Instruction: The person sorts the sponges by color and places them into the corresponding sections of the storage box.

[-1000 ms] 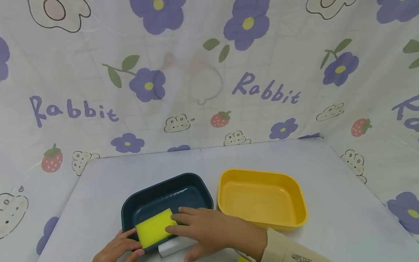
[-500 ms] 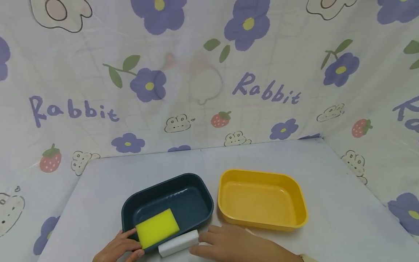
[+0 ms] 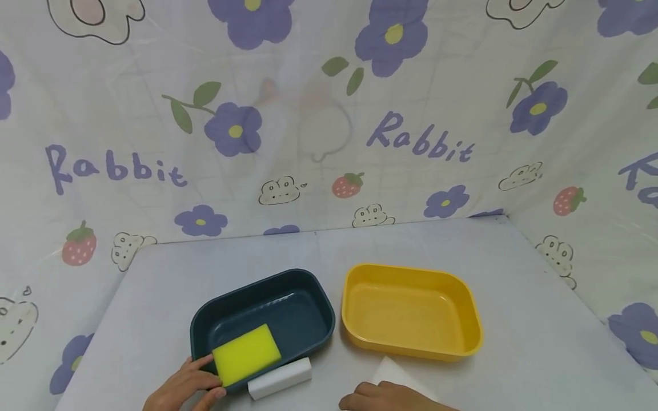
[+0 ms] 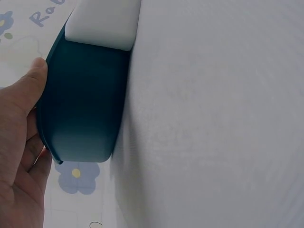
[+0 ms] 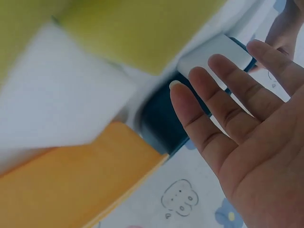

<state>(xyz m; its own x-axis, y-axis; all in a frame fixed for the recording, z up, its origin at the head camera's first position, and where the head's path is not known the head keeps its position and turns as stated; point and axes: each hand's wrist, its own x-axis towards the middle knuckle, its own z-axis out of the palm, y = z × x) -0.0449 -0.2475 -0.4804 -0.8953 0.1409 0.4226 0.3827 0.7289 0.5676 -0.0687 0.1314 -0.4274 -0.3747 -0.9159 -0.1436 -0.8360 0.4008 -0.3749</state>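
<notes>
In the head view, my left hand (image 3: pixel 185 385) holds the near left corner of a dark blue tray (image 3: pixel 303 279), thumb and fingers on either side of its rim (image 4: pixel 42 104). A yellow sponge (image 3: pixel 247 354) lies in the tray, at its near left side, beside those fingers. Against the tray's front wall sits a white block (image 3: pixel 280 378). My right hand (image 3: pixel 393 398) is low in the head view, partly cut off, near a white flat-sided piece (image 3: pixel 396 374). The right wrist view shows that hand (image 5: pixel 242 123) with extended fingers, holding nothing.
A yellow tray (image 3: pixel 406 274) stands right of the dark blue one. Blurred yellow-green pieces (image 5: pixel 142 33) appear close to the right wrist camera. A white tabletop (image 3: pixel 540 319) runs back to a printed curtain (image 3: pixel 319 131).
My right hand has left the sponge in the dark blue tray and moved right and towards me. The white piece by the yellow tray has come into sight. My left hand has stayed put.
</notes>
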